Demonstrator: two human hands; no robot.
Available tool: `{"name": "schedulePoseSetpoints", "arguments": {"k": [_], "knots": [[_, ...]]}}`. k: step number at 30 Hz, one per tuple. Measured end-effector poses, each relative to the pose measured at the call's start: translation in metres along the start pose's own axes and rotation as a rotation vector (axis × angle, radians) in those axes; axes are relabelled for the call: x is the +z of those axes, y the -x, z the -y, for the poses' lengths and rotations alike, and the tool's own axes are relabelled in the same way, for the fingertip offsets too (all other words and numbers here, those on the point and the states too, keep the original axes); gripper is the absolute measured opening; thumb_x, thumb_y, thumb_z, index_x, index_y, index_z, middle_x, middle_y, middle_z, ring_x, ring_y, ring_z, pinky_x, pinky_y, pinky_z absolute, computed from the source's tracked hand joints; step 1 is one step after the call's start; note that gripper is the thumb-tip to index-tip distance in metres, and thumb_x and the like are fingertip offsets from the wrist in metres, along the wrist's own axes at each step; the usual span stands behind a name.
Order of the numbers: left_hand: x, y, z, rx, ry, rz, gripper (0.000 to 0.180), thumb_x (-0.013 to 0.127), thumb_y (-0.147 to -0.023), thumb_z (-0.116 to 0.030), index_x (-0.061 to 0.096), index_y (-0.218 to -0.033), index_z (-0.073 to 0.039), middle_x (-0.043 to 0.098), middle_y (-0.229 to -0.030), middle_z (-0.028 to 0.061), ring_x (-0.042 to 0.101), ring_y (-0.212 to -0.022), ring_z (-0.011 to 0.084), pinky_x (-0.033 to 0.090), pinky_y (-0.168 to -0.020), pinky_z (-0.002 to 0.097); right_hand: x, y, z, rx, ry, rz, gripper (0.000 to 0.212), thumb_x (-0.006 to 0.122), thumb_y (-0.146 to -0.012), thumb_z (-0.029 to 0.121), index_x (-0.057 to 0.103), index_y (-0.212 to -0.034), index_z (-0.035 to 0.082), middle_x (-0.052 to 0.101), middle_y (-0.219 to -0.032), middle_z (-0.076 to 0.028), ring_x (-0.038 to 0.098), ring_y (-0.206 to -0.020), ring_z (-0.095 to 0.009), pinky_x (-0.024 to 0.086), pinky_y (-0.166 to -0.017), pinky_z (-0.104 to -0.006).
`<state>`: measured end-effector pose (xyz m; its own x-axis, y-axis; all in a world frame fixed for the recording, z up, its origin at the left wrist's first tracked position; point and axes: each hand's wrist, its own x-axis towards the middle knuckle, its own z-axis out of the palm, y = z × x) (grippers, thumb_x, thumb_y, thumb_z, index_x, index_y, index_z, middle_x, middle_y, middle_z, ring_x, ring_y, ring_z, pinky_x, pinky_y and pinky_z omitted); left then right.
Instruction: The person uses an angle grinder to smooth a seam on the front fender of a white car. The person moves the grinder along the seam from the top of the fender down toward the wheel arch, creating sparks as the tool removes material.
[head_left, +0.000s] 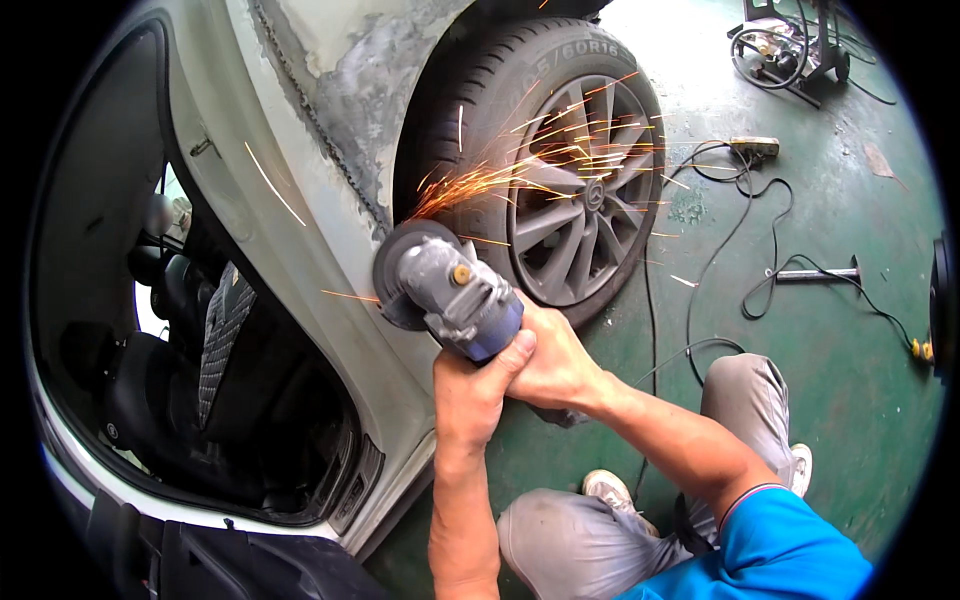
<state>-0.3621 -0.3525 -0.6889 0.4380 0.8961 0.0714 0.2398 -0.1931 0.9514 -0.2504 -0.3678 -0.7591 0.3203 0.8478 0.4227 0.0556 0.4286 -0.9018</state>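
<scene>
Angle grinder (450, 295) sparking, one, both hands clamped on it: left hand (478, 385), right hand (555, 360), one wheel (570, 175)

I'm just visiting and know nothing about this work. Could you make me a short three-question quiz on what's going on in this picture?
1. True or false: both hands grip the grinder.
2. Which way do the sparks fly? A) into the open door B) across the wheel C) onto the person's shoes
3. Fill in: the grinder's disc meets the car at the edge of the wheel ____.

Key
1. True: the left hand and right hand wrap its rear body together.
2. B: they stream right, over the tyre and spokes.
3. arch, where the panel is bare and grey.
</scene>
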Motion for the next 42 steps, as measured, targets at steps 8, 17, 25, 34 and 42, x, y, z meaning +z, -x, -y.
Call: {"name": "schedulePoseSetpoints", "arguments": {"k": [8,17,25,34,42], "knots": [[0.003,0.014,0.014,-0.017,0.007,0.027,0.05,0.079,-0.091,-0.021,0.062,-0.128,0.008,0.068,-0.122,0.0142,0.065,-0.111,0.0192,0.049,-0.1,0.0337,0.005,0.016,-0.015,0.005,-0.252,-0.023,0.051,0.071,-0.081,0.023,0.057,-0.123,0.0,0.071,-0.097,-0.028,0.071,-0.095,-0.047,0.055,-0.087,-0.0476],[-0.005,0.028,0.016,-0.025,-0.137,0.043,0.068,0.078,-0.094,-0.031,0.048,-0.14,0.008,0.066,-0.121,0.0134,0.065,-0.108,0.0188,0.051,-0.096,0.0314,0.011,0.017,-0.029,0.354,-0.801,0.205,0.041,0.079,-0.079,0.018,0.067,-0.115,0.001,0.068,-0.098,-0.003,0.062,-0.087,-0.013,0.053,-0.084,-0.0325],[0.003,0.033,0.021,0.059,-0.175,0.007,0.082,0.077,-0.092,-0.009,0.028,-0.157,0.004,0.065,-0.128,0.0155,0.066,-0.114,0.019,0.055,-0.097,0.0326,0.019,0.008,-0.059,0.482,-1.477,0.436,0.057,0.078,-0.079,0.025,0.059,-0.123,-0.006,0.073,-0.102,-0.021,0.075,-0.087,-0.029,0.064,-0.082,-0.0408],[-0.004,0.029,0.032,0.091,-0.189,-0.068,0.081,0.075,-0.091,-0.006,0.028,-0.155,0.006,0.066,-0.128,0.0187,0.068,-0.113,0.0212,0.056,-0.097,0.0343,0.028,-0.001,-0.065,0.501,-1.427,0.475,0.06,0.077,-0.077,0.025,0.058,-0.124,-0.007,0.073,-0.102,-0.023,0.075,-0.087,-0.032,0.064,-0.084,-0.0428],[-0.005,0.022,0.036,0.144,-0.14,-0.056,0.076,0.075,-0.091,-0.005,0.032,-0.153,0.005,0.066,-0.127,0.0183,0.067,-0.113,0.0205,0.056,-0.097,0.0341,0.022,-0.007,-0.058,0.462,-1.306,0.442,0.051,0.077,-0.076,0.026,0.064,-0.114,-0.006,0.073,-0.097,-0.019,0.074,-0.084,-0.027,0.063,-0.082,-0.039]]}}
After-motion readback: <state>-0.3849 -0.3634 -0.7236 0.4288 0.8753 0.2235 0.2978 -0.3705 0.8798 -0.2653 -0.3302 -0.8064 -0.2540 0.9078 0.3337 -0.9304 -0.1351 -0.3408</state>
